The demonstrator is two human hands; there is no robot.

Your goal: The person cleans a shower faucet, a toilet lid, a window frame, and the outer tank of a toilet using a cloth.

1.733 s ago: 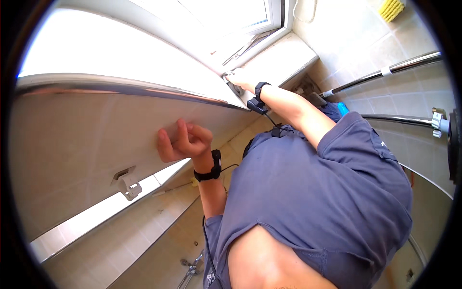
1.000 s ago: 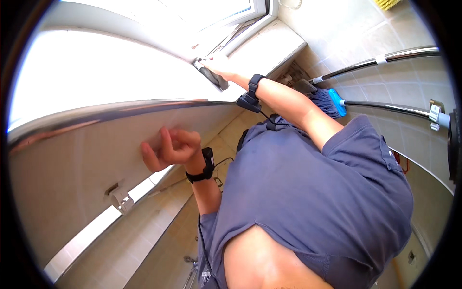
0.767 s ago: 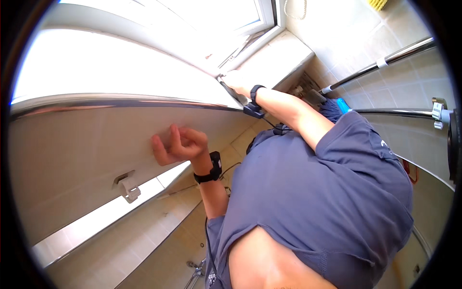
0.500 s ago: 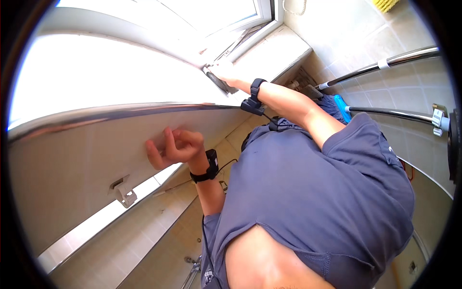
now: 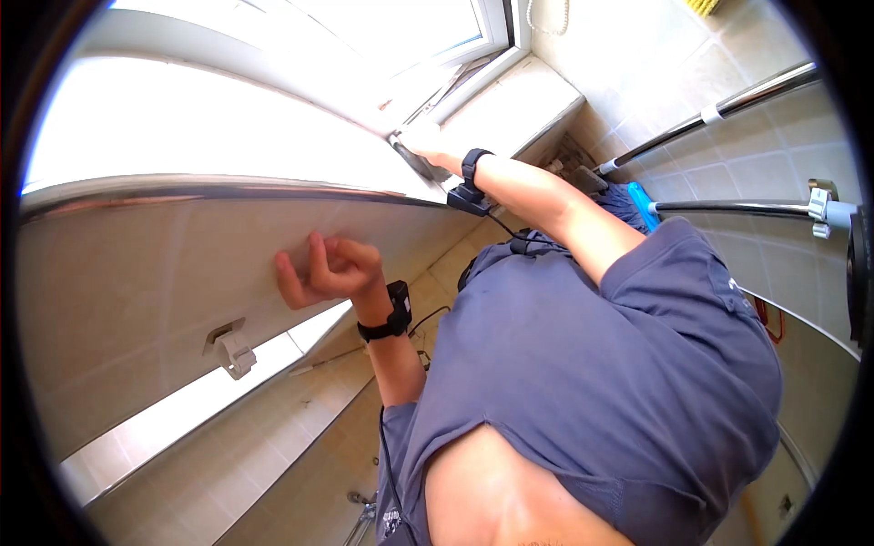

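My right hand (image 5: 424,143) reaches out to the bright window sill (image 5: 273,136) and is closed on a grey cloth (image 5: 417,164), pressed down near the foot of the window frame. Strong light washes out the fingers, and part of the cloth lies under the hand. Lower and to the left, my left hand (image 5: 328,271) is held up in front of the tiled wall below the sill. Its fingers are loosely curled, with thumb and index finger apart, and nothing is in it. Whether it touches the wall I cannot tell.
An open window sash (image 5: 492,32) stands above the sill. To the right, metal poles (image 5: 756,96) lean by the tiles, and a mop with a blue clamp (image 5: 643,206) stands in the corner. A white clip holder (image 5: 237,355) juts from the left wall.
My right hand and the cloth have shifted slightly to the right along the sill. The left hand keeps its pose, and the whole view has tilted a little.
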